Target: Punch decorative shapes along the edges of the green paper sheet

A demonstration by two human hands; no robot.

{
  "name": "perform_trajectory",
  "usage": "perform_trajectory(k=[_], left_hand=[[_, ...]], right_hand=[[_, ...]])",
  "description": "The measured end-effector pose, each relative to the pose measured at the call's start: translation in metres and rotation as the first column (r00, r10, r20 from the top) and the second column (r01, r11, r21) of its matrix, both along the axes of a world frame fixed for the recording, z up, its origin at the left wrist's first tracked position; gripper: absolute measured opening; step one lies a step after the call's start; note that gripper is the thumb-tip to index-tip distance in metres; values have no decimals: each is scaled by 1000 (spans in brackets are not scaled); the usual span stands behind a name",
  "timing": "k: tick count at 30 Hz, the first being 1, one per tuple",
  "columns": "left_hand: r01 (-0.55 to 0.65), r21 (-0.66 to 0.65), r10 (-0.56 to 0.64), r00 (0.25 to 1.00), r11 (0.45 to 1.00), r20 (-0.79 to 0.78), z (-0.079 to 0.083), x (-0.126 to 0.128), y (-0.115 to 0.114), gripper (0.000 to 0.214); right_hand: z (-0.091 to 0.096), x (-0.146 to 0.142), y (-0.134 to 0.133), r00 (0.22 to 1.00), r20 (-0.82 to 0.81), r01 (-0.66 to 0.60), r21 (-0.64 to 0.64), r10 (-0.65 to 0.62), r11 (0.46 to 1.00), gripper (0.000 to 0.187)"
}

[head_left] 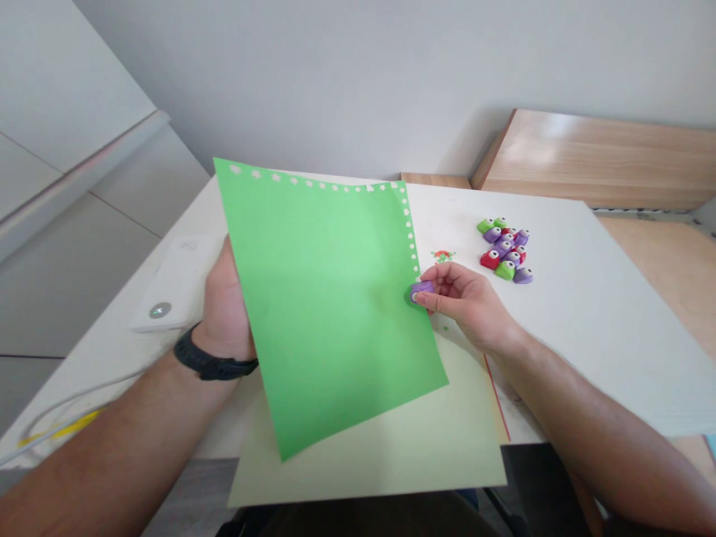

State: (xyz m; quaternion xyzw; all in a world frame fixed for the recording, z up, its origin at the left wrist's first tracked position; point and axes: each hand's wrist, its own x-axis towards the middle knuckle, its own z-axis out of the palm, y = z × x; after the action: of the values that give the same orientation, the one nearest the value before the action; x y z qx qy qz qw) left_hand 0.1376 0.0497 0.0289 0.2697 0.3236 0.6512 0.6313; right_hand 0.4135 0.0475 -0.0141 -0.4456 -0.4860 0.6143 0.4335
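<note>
My left hand (224,309) grips the left edge of a sheet of green paper (330,298), holding it raised and tilted above the table. My right hand (462,302) is shut on a small purple craft punch (421,291), which is clamped on the sheet's right edge. Small flower-shaped holes run along the sheet's top and right edges. A group of several small craft punches (503,250) in green, purple and red sits on the table to the right of my right hand. Their undersides and the punch's cutter are hidden.
The white table (559,246) carries a pale cream sheet (385,455) overhanging its front edge, small red and green paper cut-outs (441,256), and a thin red strip (497,395). A white device (173,283) with a cable lies at the left. Wooden boards stand behind.
</note>
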Motion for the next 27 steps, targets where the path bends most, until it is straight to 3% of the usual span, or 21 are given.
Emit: perform_trajectory(k=[5, 12, 15, 19, 24, 27], left_hand=[[-10, 40, 11, 999, 999, -41, 18, 13, -2, 55], [174, -25, -173, 984, 984, 37, 18, 5, -9, 82], [131, -57, -131, 991, 990, 3, 17, 4, -8, 75], [87, -133, -109, 979, 987, -171, 18, -2, -7, 48], [96, -281, -165, 957, 955, -236, 11, -12, -4, 50], [125, -293, -195, 955, 948, -225, 7, -14, -3, 50]], right_hand=[[-1, 1, 0, 999, 41, -9, 9, 9, 1000, 40], [0, 2, 0, 997, 68, -27, 15, 26, 1000, 39], [0, 2, 0, 997, 64, -32, 16, 31, 999, 38], [-2, 1, 1, 997, 57, -43, 4, 42, 999, 38], [-2, 2, 0, 997, 53, -51, -4, 51, 999, 38], [-1, 3, 0, 997, 49, -52, -3, 52, 999, 38]])
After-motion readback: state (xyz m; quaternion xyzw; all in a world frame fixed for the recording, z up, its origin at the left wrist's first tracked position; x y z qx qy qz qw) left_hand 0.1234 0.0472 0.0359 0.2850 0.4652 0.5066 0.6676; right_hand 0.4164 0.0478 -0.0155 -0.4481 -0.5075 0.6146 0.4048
